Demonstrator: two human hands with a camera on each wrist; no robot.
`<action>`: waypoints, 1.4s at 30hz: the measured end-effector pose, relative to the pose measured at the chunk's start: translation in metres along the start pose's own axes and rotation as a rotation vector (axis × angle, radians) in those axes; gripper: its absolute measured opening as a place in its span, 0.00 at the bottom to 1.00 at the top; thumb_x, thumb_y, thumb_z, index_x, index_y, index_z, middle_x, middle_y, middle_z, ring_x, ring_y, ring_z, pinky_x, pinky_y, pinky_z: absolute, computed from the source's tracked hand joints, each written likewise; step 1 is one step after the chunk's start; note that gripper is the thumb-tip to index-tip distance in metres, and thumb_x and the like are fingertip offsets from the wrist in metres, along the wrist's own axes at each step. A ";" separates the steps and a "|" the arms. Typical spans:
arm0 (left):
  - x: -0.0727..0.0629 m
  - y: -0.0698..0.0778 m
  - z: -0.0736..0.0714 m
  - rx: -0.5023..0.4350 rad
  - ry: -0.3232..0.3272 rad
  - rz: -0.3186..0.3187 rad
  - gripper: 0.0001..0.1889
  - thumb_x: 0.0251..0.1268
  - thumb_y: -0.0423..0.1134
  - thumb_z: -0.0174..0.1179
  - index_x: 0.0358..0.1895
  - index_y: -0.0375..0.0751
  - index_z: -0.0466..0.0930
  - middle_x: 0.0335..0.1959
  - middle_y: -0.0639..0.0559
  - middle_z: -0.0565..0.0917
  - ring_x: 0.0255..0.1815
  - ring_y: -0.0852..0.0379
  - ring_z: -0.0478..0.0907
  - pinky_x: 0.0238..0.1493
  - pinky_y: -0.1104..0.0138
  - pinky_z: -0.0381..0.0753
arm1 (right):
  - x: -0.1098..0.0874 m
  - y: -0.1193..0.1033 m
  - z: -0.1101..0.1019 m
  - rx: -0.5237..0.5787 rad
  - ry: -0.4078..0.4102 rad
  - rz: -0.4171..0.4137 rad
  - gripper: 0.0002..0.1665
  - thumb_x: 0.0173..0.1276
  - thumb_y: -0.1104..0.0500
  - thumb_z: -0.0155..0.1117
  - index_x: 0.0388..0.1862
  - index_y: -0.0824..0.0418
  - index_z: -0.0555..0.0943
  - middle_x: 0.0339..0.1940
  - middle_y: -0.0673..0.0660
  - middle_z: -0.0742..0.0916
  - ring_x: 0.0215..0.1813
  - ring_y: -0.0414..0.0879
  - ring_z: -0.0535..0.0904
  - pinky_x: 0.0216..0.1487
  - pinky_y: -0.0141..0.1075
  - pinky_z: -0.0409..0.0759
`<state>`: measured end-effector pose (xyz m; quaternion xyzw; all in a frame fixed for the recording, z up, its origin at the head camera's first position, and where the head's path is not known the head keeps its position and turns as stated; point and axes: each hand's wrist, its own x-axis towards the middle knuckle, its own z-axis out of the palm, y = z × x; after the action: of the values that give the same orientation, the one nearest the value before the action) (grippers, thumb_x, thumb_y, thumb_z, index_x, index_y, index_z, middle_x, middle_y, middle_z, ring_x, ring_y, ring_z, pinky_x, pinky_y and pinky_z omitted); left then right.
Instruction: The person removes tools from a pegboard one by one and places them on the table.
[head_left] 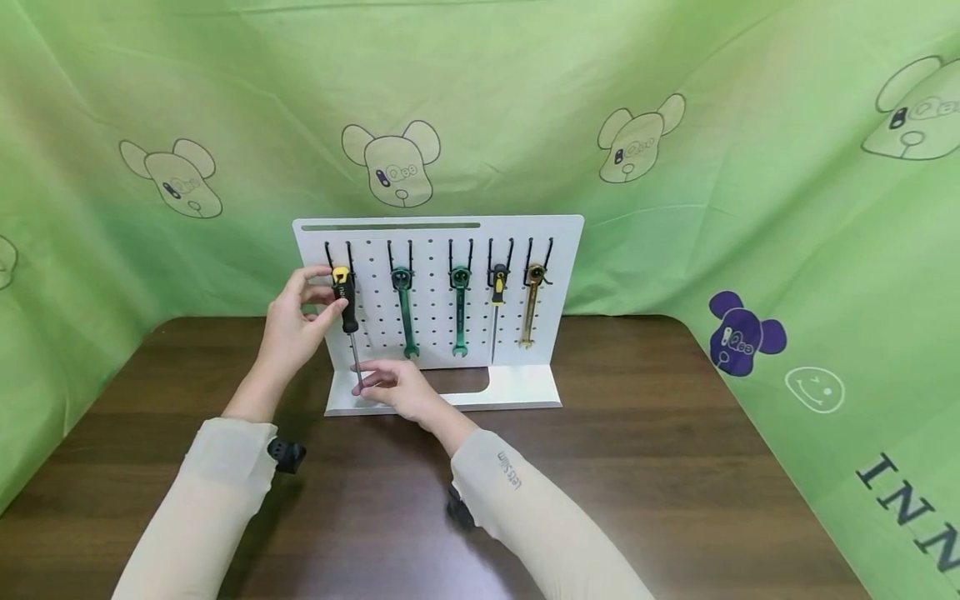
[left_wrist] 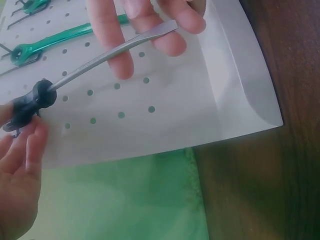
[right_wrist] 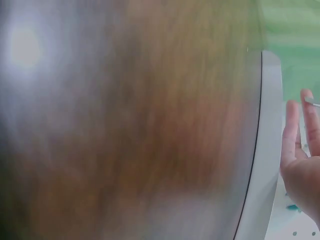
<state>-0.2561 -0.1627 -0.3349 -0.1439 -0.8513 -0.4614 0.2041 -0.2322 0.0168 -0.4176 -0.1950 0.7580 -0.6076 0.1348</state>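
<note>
My left hand (head_left: 291, 327) pinches the black-and-yellow handle of a flat-blade screwdriver (head_left: 346, 304) at the pegboard's left pair of hooks. The shaft points down. Around its lower end are the fingers of my right hand (head_left: 405, 390), fairly straight and spread. In the left wrist view the bare blade (left_wrist: 112, 53) passes in front of those fingers; whether they touch it is hard to tell. At its edge, the right wrist view catches the right hand (right_wrist: 305, 180) with the blade tip (right_wrist: 311, 101) by one fingertip.
The white pegboard (head_left: 431, 333) stands on a brown table (head_left: 637, 467). On its hooks hang two green wrenches (head_left: 407, 312) (head_left: 461, 312), another screwdriver (head_left: 498, 285) and a gold-coloured wrench (head_left: 531, 308). Behind is a green printed cloth (head_left: 510, 100).
</note>
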 end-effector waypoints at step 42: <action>-0.011 0.010 -0.007 -0.038 -0.040 0.006 0.25 0.65 0.33 0.65 0.65 0.36 0.72 0.45 0.36 0.84 0.39 0.75 0.76 0.39 0.86 0.76 | -0.020 -0.010 0.006 -0.056 0.041 -0.097 0.21 0.67 0.74 0.61 0.59 0.70 0.81 0.37 0.72 0.89 0.39 0.56 0.88 0.43 0.27 0.85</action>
<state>-0.2408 -0.1640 -0.3292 -0.1597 -0.8459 -0.4739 0.1855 -0.2104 0.0185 -0.4102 -0.2226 0.7672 -0.5957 0.0841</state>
